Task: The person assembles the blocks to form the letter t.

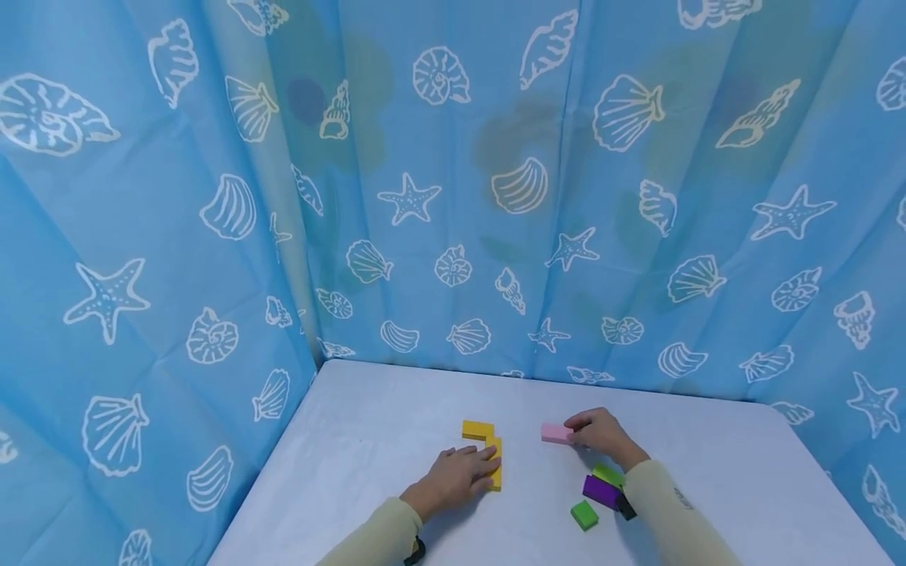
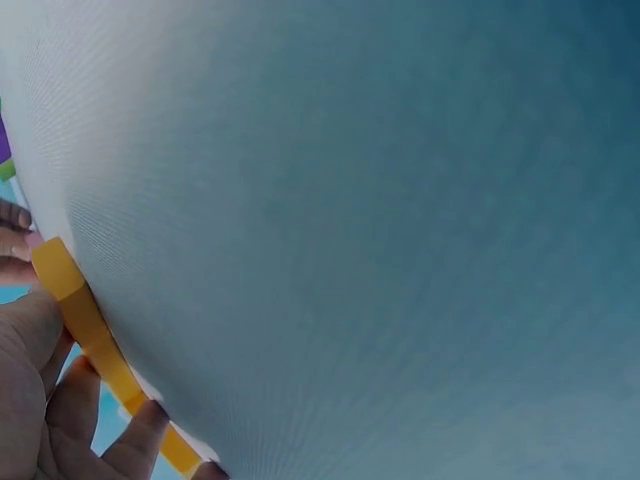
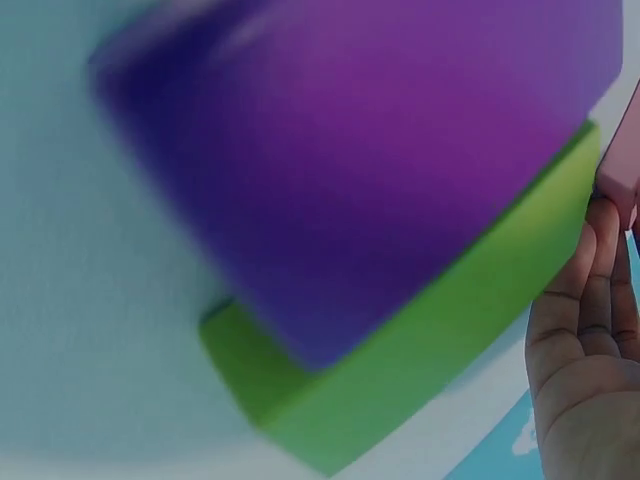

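Observation:
Yellow blocks (image 1: 477, 430) lie on the white table in an angled arrangement, one at the back and a column running toward the front. The left hand (image 1: 455, 477) rests its fingers on that column; in the left wrist view, the left hand (image 2: 75, 410) has its fingers spread along the yellow blocks (image 2: 100, 345). To the right, the right hand (image 1: 602, 433) pinches the right end of a pink block (image 1: 555, 433). In the right wrist view the right hand (image 3: 590, 320) has its fingertips at the pink block (image 3: 622, 165).
Near the right forearm lie a purple block (image 1: 601, 492), a light green block (image 1: 609, 474) and a smaller green block (image 1: 584, 515). The purple block (image 3: 380, 150) overlaps the green one (image 3: 420, 360) in the right wrist view. A blue shell-patterned curtain (image 1: 453, 196) stands behind the table (image 1: 368, 409).

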Motion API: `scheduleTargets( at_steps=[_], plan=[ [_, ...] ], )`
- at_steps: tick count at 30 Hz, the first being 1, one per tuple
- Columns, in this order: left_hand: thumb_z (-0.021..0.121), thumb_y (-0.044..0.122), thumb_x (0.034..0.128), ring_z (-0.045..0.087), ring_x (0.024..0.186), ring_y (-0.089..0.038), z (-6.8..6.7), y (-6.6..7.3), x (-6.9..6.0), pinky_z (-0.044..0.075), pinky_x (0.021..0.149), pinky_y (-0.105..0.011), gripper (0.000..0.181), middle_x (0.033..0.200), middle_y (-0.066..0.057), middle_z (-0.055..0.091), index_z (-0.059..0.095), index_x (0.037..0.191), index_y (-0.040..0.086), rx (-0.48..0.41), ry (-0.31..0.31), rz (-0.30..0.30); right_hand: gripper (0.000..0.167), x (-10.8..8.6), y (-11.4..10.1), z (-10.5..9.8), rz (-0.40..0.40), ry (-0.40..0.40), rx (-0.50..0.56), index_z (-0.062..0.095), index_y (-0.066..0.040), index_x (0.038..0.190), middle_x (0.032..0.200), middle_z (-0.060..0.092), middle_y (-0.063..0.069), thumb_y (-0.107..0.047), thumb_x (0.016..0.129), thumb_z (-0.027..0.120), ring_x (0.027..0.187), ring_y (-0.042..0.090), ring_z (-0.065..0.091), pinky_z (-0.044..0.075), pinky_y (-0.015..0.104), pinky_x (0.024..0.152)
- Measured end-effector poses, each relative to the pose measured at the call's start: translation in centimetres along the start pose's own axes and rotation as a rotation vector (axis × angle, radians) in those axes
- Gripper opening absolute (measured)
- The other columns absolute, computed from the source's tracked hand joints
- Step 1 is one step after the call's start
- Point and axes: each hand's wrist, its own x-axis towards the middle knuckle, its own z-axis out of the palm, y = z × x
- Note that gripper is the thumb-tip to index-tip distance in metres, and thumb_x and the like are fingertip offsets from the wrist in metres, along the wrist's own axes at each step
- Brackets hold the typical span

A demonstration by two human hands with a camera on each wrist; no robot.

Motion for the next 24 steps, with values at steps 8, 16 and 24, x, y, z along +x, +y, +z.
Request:
scheduleTargets(
  at_steps=[8,16,24],
  plan=[
    [0.053,0.043,0.1008,0.040,0.144,-0.021,0.1,0.1,-0.1,0.035,0.113,-0.058,0.046,0.156,0.017,0.038,0.047,0.146,0.034,-0.002,0.005,0.003,0.030,0.0,-1.1,1.0,-0.024,-0.005,-0.027,0.071,-0.005,0.118,0.111,0.069,0.012,-0.011,0.089,0.071,0.093,0.024,0.059,0.056,0.041,0.085],
    [0.053,0.044,0.1003,0.043,0.142,-0.022,0.4,0.1,0.0,0.036,0.112,-0.058,0.046,0.155,0.018,0.039,0.049,0.145,0.035,-0.013,-0.003,-0.003,0.029,0.0,-2.1,2.0,-0.016,-0.005,-0.045,0.072,-0.005,0.116,0.109,0.069,0.010,-0.010,0.088,0.072,0.091,0.022,0.060,0.057,0.041,0.084],
    [0.053,0.044,0.1001,0.042,0.143,-0.021,0.4,0.0,0.1,0.037,0.112,-0.058,0.047,0.155,0.018,0.039,0.048,0.146,0.036,0.017,0.004,-0.004,0.026,0.4,-3.2,2.7,-0.043,0.003,-0.059,0.073,-0.006,0.115,0.108,0.069,0.008,-0.010,0.089,0.071,0.091,0.021,0.058,0.056,0.038,0.082]
  ],
)
